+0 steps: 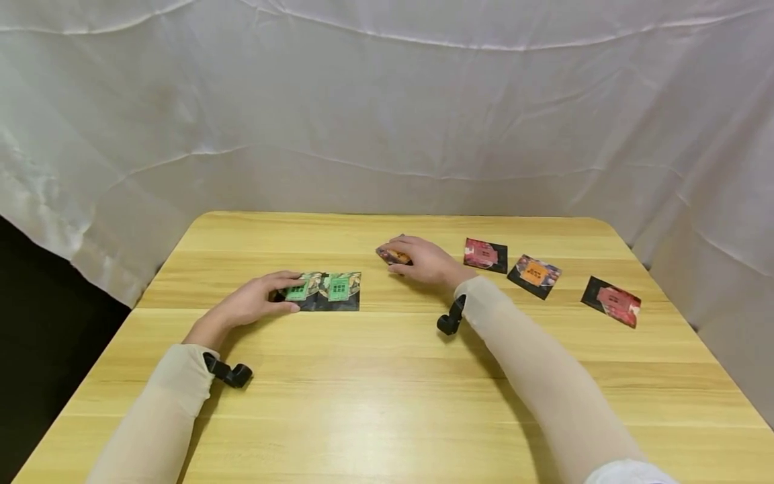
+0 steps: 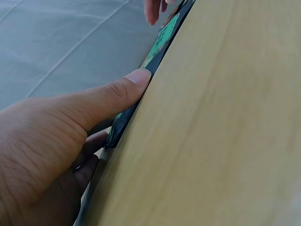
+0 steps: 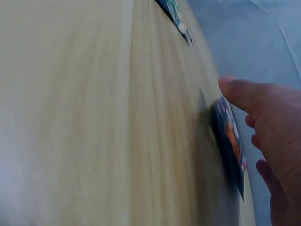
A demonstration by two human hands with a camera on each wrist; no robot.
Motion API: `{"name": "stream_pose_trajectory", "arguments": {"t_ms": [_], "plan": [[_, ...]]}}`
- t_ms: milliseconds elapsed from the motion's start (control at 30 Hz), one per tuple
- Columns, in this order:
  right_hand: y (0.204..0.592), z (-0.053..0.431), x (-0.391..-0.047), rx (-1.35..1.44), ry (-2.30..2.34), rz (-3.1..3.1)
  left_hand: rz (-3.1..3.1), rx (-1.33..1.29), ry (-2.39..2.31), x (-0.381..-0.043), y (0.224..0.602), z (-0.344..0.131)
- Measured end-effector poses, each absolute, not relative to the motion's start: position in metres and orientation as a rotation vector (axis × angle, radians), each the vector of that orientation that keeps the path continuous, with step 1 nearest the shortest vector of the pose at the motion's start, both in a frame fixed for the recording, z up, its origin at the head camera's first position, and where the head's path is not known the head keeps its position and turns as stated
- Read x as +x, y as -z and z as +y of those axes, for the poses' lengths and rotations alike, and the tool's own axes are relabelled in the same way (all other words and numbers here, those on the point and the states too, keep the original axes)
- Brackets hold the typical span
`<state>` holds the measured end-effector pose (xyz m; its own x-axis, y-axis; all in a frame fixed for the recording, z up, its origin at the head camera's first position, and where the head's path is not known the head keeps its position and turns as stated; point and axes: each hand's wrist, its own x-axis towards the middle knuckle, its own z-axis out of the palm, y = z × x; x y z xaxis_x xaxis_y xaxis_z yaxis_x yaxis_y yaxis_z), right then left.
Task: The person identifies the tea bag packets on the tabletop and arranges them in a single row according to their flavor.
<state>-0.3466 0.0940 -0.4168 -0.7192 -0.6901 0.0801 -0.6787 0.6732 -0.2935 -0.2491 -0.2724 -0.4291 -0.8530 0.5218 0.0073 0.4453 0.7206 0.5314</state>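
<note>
Two flat green-and-black packets (image 1: 341, 289) lie side by side on the wooden table. My left hand (image 1: 260, 299) rests over the left one, its thumb (image 2: 127, 87) straight along the near edge and touching it. Other fingers of that hand are partly hidden behind the packet. My right hand (image 1: 426, 261) is over an orange-labelled dark packet (image 3: 230, 136) farther back, partly covering it from above. In the right wrist view the thumb stands apart from that packet; finger contact on its far side is hidden.
To the right lie a red-labelled packet (image 1: 484, 255), another orange-labelled packet (image 1: 535, 274) and a second red-labelled packet (image 1: 613, 301). Behind the table (image 1: 363, 390) hangs a pale cloth (image 1: 387, 114). Black wrist mounts (image 1: 236, 374) jut from both sleeves.
</note>
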Motion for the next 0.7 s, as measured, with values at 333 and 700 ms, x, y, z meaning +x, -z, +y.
{"name": "stream_pose_trajectory", "arguments": {"t_ms": [333, 700], "plan": [[0.421, 0.108, -0.362, -1.162, 0.491, 2.738, 2.788, 0.772, -0.811, -0.25, 0.433, -0.27], [0.421, 0.103, -0.368, -0.96, 0.511, 2.756, 2.774, 0.786, -0.819, -0.248, 0.429, -0.273]]}}
